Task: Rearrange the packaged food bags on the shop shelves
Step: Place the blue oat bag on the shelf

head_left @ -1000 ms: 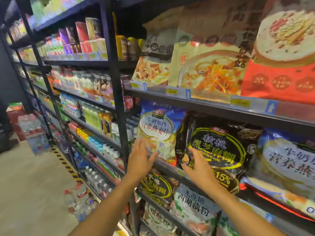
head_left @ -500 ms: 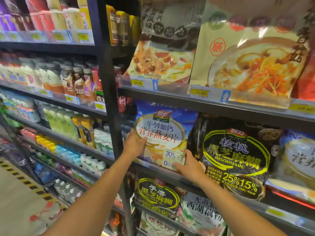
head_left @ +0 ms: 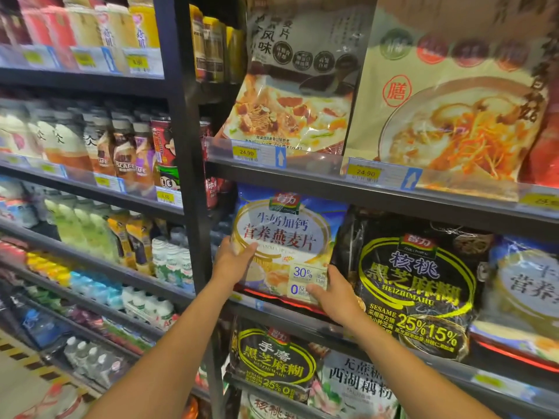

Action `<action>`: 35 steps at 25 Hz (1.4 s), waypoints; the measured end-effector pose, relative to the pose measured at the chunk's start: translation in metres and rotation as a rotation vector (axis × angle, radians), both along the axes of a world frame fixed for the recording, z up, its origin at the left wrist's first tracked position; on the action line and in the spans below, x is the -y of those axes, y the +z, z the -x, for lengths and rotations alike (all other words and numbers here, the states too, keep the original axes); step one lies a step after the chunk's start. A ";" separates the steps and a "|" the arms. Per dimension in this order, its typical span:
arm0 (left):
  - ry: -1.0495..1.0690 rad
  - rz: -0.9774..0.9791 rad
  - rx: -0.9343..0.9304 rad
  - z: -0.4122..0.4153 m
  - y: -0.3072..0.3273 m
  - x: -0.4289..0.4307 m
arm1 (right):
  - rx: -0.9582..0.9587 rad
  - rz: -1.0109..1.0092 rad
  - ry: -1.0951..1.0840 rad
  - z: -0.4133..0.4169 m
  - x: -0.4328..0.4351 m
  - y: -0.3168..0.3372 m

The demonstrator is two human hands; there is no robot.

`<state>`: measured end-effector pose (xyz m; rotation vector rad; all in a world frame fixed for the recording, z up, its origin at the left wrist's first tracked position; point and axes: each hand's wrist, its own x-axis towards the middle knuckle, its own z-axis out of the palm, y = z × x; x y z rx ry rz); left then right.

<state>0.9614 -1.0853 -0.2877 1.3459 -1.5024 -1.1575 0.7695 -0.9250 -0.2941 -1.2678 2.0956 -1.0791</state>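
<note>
A glossy blue-and-white plastic oatmeal bag, printed with a gold ring, Chinese characters and a "30%" panel, stands upright at the left end of the dark metal shelf. The left hand clasps its left edge, the right hand its lower right corner. A black sesame-paste bag sits just beside it.

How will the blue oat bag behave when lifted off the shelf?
The blue oat bag looks glossy, so probably slippery. Its film wrinkles near the top, suggesting it flops rather than stays stiff. Both hands, left hand and right hand, grip its sides, hinting it is bulky.
</note>
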 end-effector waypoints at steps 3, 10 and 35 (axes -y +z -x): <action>0.007 0.035 -0.052 0.003 0.018 -0.004 | 0.020 0.055 -0.048 0.004 -0.003 0.019; -0.015 0.117 0.058 -0.009 0.019 -0.015 | 0.157 0.209 -0.017 0.005 -0.042 0.028; 0.173 0.265 0.145 -0.006 0.001 -0.254 | 0.361 0.218 0.030 0.040 -0.211 -0.015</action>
